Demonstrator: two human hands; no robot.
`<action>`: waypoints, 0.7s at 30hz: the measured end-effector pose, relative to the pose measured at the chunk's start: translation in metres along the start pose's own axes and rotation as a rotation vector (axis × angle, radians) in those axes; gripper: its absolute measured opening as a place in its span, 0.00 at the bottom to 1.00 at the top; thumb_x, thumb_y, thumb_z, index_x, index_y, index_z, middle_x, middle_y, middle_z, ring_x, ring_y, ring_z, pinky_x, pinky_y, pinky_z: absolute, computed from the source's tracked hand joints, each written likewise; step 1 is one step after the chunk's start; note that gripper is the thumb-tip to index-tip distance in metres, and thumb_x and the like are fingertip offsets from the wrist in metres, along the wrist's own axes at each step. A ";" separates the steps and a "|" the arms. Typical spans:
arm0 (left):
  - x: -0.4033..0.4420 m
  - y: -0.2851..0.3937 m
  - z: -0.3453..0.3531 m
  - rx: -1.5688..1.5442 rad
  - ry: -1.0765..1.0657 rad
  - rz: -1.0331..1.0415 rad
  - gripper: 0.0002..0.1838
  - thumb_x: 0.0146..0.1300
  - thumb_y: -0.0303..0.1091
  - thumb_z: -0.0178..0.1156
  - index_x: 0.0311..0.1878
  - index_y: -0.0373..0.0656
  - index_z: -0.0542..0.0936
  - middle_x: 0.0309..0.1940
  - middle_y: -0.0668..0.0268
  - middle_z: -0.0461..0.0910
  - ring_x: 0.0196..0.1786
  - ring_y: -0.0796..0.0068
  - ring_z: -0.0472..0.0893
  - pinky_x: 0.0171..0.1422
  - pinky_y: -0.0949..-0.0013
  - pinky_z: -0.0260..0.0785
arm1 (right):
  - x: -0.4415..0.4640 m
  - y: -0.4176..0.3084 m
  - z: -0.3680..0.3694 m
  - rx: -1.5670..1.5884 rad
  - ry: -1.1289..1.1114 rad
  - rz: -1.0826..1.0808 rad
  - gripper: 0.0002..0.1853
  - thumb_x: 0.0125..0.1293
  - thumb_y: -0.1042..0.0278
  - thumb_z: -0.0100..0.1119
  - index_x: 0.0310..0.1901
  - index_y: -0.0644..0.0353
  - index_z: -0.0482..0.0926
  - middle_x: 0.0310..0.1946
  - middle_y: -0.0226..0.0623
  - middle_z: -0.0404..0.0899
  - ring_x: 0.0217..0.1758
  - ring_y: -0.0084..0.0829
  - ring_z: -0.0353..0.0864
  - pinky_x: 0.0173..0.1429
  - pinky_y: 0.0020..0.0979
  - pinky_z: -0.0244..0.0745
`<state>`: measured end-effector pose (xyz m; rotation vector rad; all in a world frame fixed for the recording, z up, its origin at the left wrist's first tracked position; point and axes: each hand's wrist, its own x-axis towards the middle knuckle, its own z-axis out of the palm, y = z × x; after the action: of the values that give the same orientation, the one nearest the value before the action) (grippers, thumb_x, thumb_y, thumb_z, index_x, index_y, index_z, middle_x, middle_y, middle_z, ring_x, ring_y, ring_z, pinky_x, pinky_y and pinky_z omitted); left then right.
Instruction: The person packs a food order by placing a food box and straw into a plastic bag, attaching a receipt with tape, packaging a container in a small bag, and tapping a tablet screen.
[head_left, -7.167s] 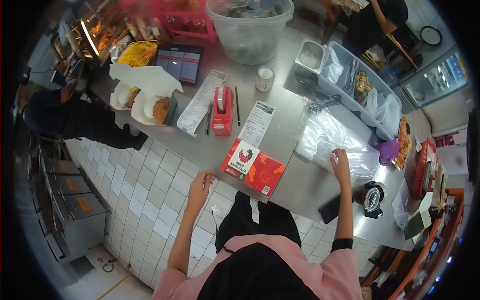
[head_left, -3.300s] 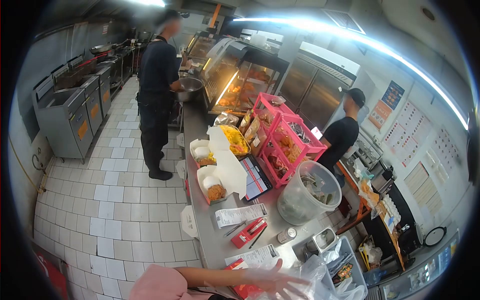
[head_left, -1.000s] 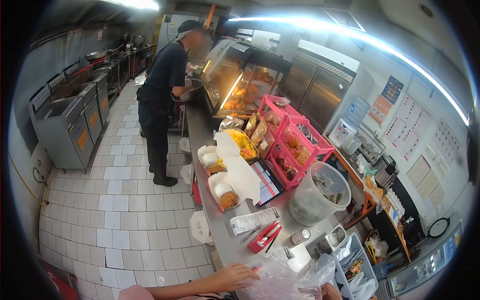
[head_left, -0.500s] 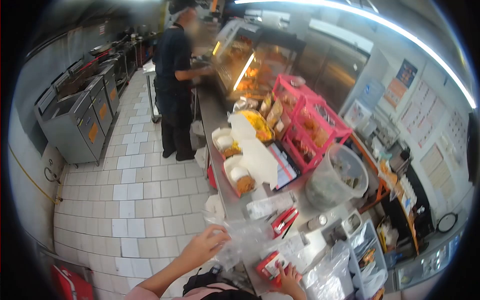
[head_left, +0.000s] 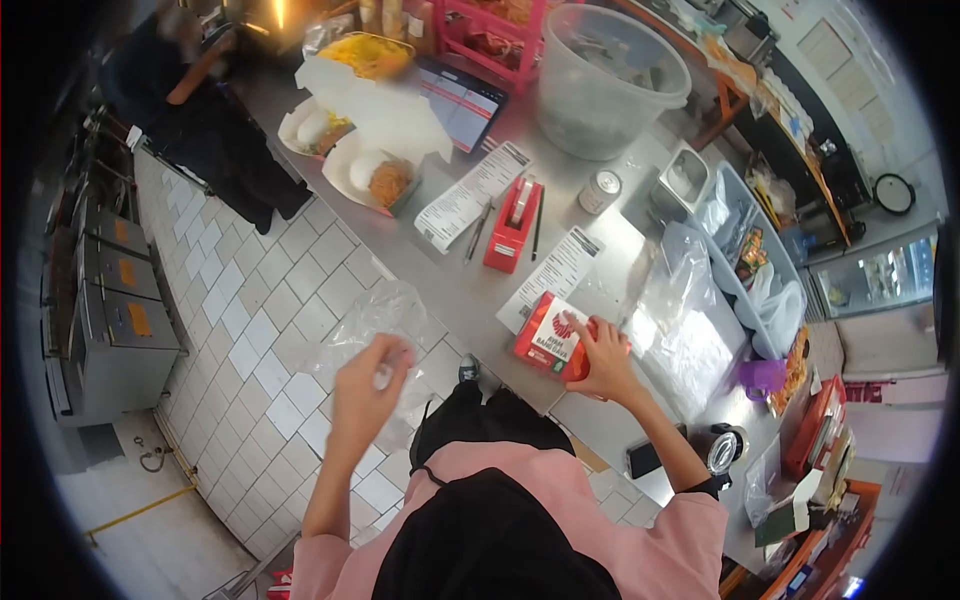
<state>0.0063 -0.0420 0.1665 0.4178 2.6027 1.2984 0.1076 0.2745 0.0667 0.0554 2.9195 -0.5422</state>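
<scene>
My left hand (head_left: 370,385) is closed on a clear plastic bag (head_left: 385,310), which hangs over the floor left of the steel counter. On the counter's near edge, my right hand (head_left: 607,365) grips the right part of a red and white printed box (head_left: 548,338). A printed receipt (head_left: 560,272) lies partly under the box. Behind it stand a red tape dispenser (head_left: 514,225) and a can (head_left: 600,191). More clear bags (head_left: 680,330) lie flat to the right of the box.
Open food boxes (head_left: 372,178), a tablet (head_left: 462,105) and a long receipt (head_left: 472,197) lie at the back left. A large clear tub (head_left: 610,85) and a blue tray (head_left: 735,240) stand behind. A person in dark clothes (head_left: 190,110) stands at the left. A phone (head_left: 655,452) lies at the right.
The view has tilted down to the counter. My left hand holds the bag out to the left, away from the other bags. My right hand has left the bags and come onto the box.
</scene>
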 end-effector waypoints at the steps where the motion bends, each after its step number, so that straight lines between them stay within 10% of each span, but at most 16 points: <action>1: 0.005 0.009 0.012 -0.089 -0.083 0.004 0.06 0.59 0.30 0.55 0.36 0.38 0.72 0.32 0.61 0.78 0.34 0.62 0.78 0.39 0.66 0.68 | -0.006 -0.001 -0.014 0.010 0.001 0.059 0.57 0.26 0.54 0.71 0.66 0.43 0.54 0.54 0.51 0.59 0.57 0.49 0.59 0.59 0.48 0.53; 13: 0.021 0.155 0.133 -1.309 -1.032 0.138 0.14 0.69 0.37 0.43 0.54 0.44 0.57 0.41 0.64 0.71 0.25 0.83 0.71 0.28 0.78 0.60 | -0.129 -0.034 -0.236 0.275 0.611 0.261 0.57 0.26 0.62 0.70 0.64 0.64 0.53 0.57 0.45 0.59 0.61 0.40 0.61 0.63 0.38 0.57; 21: 0.028 0.073 0.198 -1.311 -0.826 -0.354 0.22 0.68 0.39 0.45 0.63 0.44 0.58 0.45 0.66 0.70 0.38 0.79 0.72 0.40 0.77 0.65 | -0.101 -0.039 -0.116 0.472 0.262 0.088 0.67 0.22 0.61 0.80 0.65 0.68 0.43 0.64 0.54 0.49 0.69 0.47 0.46 0.70 0.43 0.45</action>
<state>0.0517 0.1573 0.1063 0.1479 0.8122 1.7941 0.1854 0.2789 0.2049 0.3347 2.9381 -1.2815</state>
